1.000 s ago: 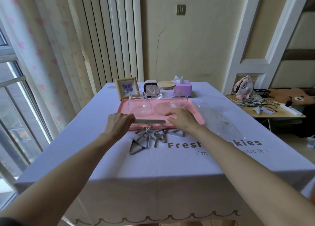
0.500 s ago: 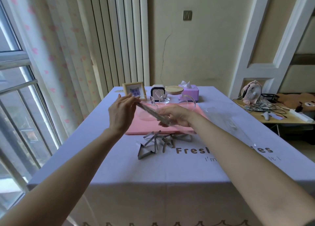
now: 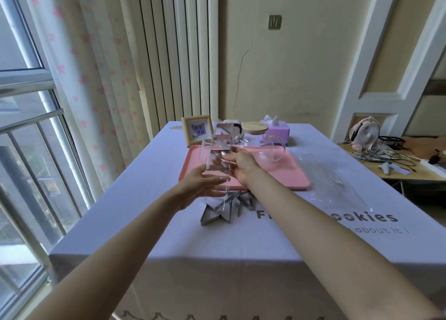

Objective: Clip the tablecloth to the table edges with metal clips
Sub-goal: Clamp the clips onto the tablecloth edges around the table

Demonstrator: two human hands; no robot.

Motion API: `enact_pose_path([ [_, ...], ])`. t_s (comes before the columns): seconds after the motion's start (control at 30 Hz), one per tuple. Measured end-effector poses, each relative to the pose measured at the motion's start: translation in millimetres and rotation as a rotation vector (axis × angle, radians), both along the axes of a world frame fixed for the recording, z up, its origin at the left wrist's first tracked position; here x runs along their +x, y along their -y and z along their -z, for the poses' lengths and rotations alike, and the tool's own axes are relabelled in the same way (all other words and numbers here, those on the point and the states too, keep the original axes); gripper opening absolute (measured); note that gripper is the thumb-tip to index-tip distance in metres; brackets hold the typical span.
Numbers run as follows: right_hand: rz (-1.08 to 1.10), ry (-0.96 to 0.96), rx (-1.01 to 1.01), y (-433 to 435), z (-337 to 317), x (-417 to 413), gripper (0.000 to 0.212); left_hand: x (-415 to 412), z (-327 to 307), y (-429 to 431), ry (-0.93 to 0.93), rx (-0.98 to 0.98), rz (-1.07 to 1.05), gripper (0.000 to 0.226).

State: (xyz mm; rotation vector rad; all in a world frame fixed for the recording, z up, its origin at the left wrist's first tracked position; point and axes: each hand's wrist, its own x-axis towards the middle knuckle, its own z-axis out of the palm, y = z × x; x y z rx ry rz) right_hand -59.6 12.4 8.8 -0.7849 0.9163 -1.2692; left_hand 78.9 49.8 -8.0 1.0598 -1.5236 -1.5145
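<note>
held clip [image 3: 223,136]: one metal clip, raised upright over the near-left corner of the pink tray [image 3: 289,175], not on any table edge. right hand [image 3: 241,166] pinches it, fingers curled round its lower part. left hand [image 3: 200,185] sits just below and to the left, fingers fairly straight and pointing right; cannot tell if it grips the clip's bottom end. the clip overlaps a clear glass [image 3: 205,155] on the tray (which is in front, cannot tell).

spare clips [image 3: 222,208]: loose pile on the tablecloth [image 3: 144,223], just in front of the tray, under the forearms. the cloth is lavender, dark lettering on its right side, near hem hanging over the table edge.

further out: glass mug [image 3: 272,150] on the tray, lidded glass pot [image 3: 254,131], purple tissue box [image 3: 277,131] and small picture frame [image 3: 196,131] behind it, clear plastic bag [image 3: 330,184] to the tray's right.
</note>
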Motion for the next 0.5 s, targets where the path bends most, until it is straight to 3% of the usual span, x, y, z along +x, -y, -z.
enact_pose_path([
  [0.2, 0.048, -0.052, -0.099, 3.7, -7.0, 9.2, 0.044, 13.8, 5.3, 10.7, -0.011, -0.147, -0.286, 0.019],
  [0.33, 0.040, -0.137, -0.159, 6.4, -17.6, 16.5, 0.031, 26.8, 3.8, 20.7, 0.010, -0.216, -0.353, 0.007],
  [0.43, 0.036, -0.198, -0.197, 6.3, -24.4, 22.2, 0.012, 35.7, 6.7, 28.3, 0.048, -0.250, -0.373, 0.011],
  [0.5, 0.027, -0.200, -0.218, 7.9, -24.9, 22.8, 0.014, 40.5, 11.4, 29.2, 0.089, -0.268, -0.372, 0.016],
])
